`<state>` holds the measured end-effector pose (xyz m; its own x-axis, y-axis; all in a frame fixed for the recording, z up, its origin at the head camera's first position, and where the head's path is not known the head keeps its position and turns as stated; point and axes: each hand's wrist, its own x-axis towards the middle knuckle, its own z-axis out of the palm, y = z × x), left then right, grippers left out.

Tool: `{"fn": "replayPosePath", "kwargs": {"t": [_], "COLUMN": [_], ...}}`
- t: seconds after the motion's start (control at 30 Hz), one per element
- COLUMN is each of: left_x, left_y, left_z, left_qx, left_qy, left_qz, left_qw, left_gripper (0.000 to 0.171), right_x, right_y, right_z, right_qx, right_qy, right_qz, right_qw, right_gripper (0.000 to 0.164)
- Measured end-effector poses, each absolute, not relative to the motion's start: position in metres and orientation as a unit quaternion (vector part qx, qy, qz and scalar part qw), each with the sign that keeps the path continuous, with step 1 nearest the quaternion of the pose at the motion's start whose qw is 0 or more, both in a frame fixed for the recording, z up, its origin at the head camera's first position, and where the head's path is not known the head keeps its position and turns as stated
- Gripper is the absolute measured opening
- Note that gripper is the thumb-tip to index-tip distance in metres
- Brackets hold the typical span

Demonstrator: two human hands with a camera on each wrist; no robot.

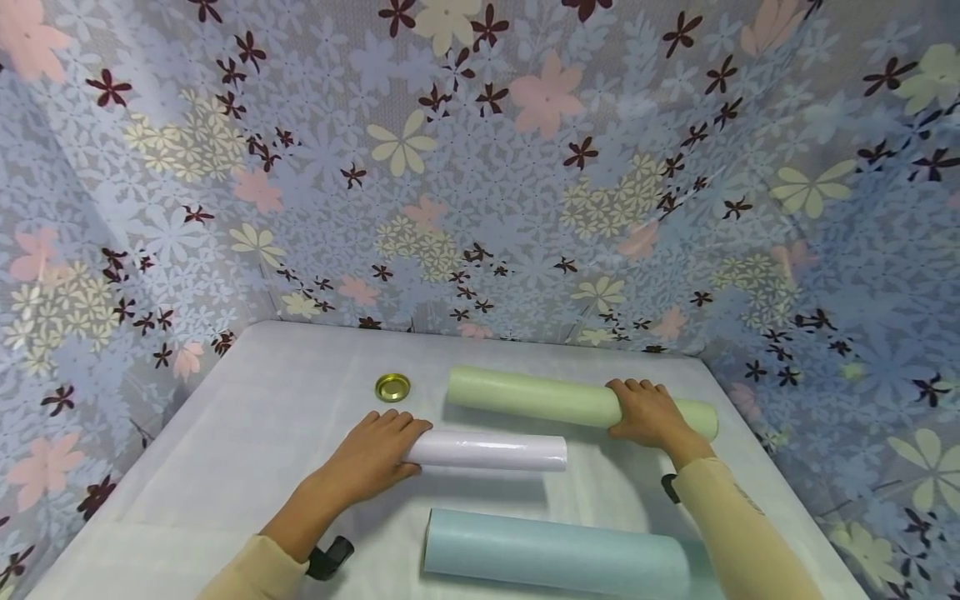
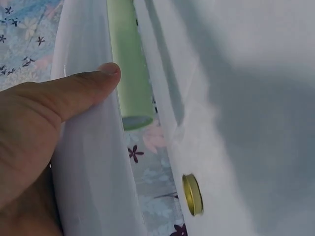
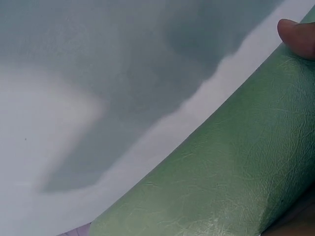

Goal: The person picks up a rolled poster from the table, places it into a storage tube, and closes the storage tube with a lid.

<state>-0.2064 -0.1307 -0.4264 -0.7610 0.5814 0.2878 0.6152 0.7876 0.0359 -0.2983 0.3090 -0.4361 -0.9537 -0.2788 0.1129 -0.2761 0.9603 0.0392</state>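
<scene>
My left hand (image 1: 371,458) grips a glossy white roll (image 1: 491,451) at its left end, fingers over the top. In the left wrist view the thumb (image 2: 93,88) lies along the white roll (image 2: 91,172). My right hand (image 1: 647,414) holds a pale green roll (image 1: 532,396) right of its middle. In the right wrist view the creased, leathery surface of the green roll (image 3: 206,157) shows, with the thumb tip (image 3: 298,38) on its edge. Shadows fall on the cloth below both rolls. The green roll lies farther back than the white one, both roughly level.
A thicker light blue roll (image 1: 555,550) lies at the front of the white-covered table (image 1: 225,417), its right part behind my right sleeve (image 1: 738,525). A small round gold lid (image 1: 392,387) sits behind my left hand. Flowered fabric (image 1: 480,208) hangs around the table.
</scene>
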Motion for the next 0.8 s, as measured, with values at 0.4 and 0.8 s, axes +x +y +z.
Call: {"fn": "replayPosePath", "kwargs": {"t": [0.4, 0.8], "left_x": [-0.206, -0.207], "left_y": [-0.151, -0.174], "left_z": [-0.415, -0.403], "left_qx": [-0.300, -0.285], "left_qy": [-0.938, -0.938], "left_qz": [-0.059, -0.054], "left_qw": [0.163, 0.189], "left_gripper": [0.057, 0.061], "right_x": [-0.288, -0.280], "right_y": [0.312, 0.318], "right_z": [-0.419, -0.402], "right_qx": [0.151, 0.156], "right_qy": [-0.985, -0.981], "right_qz": [-0.012, -0.016], "right_qw": [0.087, 0.115], "right_gripper": [0.074, 0.075]}}
